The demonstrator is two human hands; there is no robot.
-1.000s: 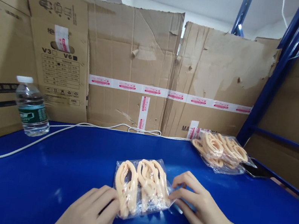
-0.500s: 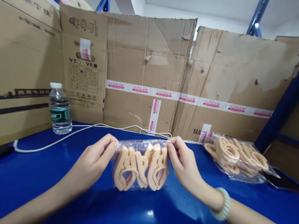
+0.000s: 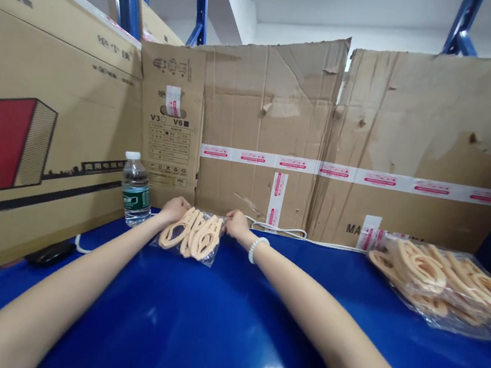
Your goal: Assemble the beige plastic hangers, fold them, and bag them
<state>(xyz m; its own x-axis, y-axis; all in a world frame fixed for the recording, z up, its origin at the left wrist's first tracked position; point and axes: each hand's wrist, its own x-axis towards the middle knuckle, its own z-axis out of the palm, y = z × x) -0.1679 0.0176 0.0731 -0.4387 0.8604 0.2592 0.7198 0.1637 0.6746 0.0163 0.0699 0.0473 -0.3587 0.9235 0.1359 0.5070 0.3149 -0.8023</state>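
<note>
A clear plastic bag of beige folding hangers lies on the blue tabletop, towards the back and left of the middle. My left hand pinches its far left corner. At the far right corner my right hand, with a pale beaded bracelet on its wrist, has its fingers closed on the plastic edge. Several hangers show through the film, folded side by side. The fingertips of both hands are partly hidden behind the bag's edge.
More bagged beige hangers are piled at the right. A water bottle stands at the left, near a black computer mouse. A white cable runs along the back. Cardboard boxes wall in the back and left.
Both hands have carried the bag away from me and to the left, and it has gone from held up to lying on the table. The view has turned left.
</note>
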